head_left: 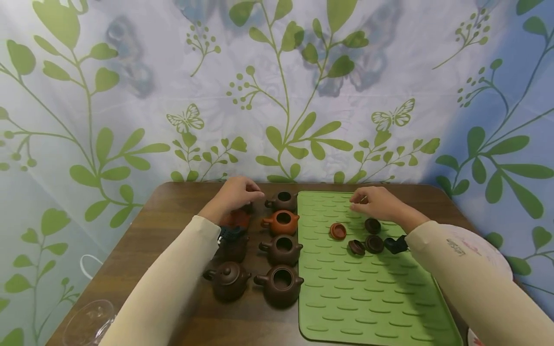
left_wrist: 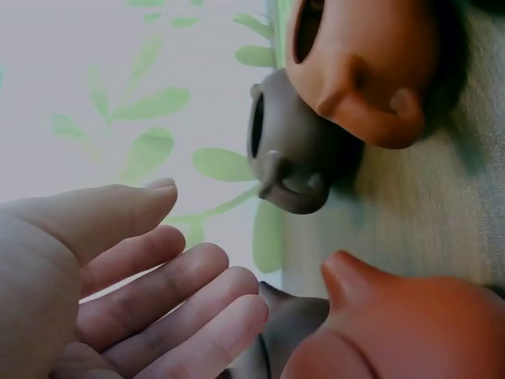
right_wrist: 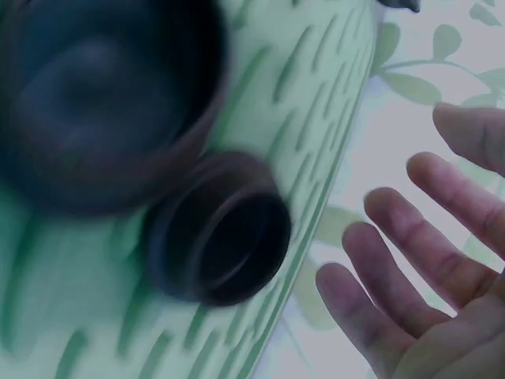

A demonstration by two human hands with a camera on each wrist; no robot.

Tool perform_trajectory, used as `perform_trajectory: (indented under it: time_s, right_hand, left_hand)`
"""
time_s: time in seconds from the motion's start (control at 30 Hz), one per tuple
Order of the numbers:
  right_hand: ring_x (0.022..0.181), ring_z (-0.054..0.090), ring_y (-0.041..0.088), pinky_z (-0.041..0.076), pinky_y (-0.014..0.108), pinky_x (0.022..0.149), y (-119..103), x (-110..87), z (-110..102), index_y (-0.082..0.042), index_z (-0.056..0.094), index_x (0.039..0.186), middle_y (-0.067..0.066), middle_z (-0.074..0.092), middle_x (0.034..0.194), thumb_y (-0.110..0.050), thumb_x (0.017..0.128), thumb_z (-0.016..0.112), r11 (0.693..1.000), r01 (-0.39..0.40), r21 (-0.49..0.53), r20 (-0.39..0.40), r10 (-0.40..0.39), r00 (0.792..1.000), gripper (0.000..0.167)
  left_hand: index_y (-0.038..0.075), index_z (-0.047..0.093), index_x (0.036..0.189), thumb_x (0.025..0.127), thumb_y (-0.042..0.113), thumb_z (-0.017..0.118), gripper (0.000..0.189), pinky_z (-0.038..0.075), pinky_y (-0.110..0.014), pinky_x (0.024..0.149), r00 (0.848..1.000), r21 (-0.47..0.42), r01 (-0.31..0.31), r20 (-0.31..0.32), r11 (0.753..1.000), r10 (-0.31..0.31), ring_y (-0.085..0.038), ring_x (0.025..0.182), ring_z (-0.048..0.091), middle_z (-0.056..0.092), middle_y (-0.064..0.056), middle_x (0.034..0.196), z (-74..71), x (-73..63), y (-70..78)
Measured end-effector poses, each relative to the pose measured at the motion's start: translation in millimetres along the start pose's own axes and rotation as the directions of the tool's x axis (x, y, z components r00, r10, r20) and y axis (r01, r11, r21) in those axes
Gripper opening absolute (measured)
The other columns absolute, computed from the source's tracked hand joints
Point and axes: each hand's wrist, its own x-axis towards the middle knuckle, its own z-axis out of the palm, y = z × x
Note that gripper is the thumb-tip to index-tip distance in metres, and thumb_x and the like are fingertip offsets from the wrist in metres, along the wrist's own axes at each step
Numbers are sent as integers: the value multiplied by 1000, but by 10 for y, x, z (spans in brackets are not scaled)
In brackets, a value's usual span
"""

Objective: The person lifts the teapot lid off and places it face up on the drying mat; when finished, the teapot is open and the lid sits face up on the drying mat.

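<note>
Four lidless teapots [head_left: 282,259] between left hand [head_left: 237,193] and green mat [head_left: 359,294]

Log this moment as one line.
left grip: empty, hovering | right grip: empty, above green rectangular rubbery mat | four round brown-or-orange clay teapots: lidless, beside mat | four round brown-or-orange clay lids: on mat

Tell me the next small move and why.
Probably lower the right hand to the orange lid on the green mat: the hand looks empty, and the orange teapot beside the mat stands open, matching the lid's colour.
</note>
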Motion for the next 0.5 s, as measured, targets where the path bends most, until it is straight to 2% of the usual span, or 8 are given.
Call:
perform_trajectory:
  time_s: [0.13, 0.2, 0.37, 0.5]
  right_hand:
    - [111, 65, 37, 53, 57, 90, -179, 133, 57, -3, 71, 125, 11, 69, 118, -25, 107, 68, 1000, -5, 24, -52, 6, 999, 29]
    - [113, 64, 38, 52, 58, 92, -302, 200, 93, -3, 71, 124, 13, 69, 120, -24, 107, 68, 999, 18, 38, -69, -15, 998, 28]
    - [116, 63, 37, 51, 56, 96, -674, 340, 212, -4, 72, 125, 13, 69, 123, -24, 106, 69, 991, 113, 71, -77, -107, 991, 28]
    - [119, 62, 35, 51, 52, 98, -1013, 392, 311, -5, 72, 127, 11, 68, 126, -26, 105, 70, 975, 195, 107, -70, -189, 980, 30]
  left_hand:
    - [12, 81, 112, 102, 31, 76, 22, 59, -41, 76, 999, 1, 8, -52, 1000, -8, -21, 84, 71, 74, -1, 102, -52, -149, -1]
    - [14, 81, 113, 101, 32, 76, 23, 58, -44, 81, 998, 21, 3, -70, 1000, -1, -21, 89, 71, 74, 1, 103, -72, -239, 6]
    - [18, 81, 113, 100, 37, 77, 24, 55, -48, 91, 993, 17, -2, -121, 1000, 4, -20, 103, 68, 75, 5, 108, -126, -537, 84]
    - [18, 81, 114, 99, 38, 78, 26, 56, -48, 90, 987, -29, -5, -159, 1000, 1, -20, 102, 69, 75, 4, 108, -171, -783, 149]
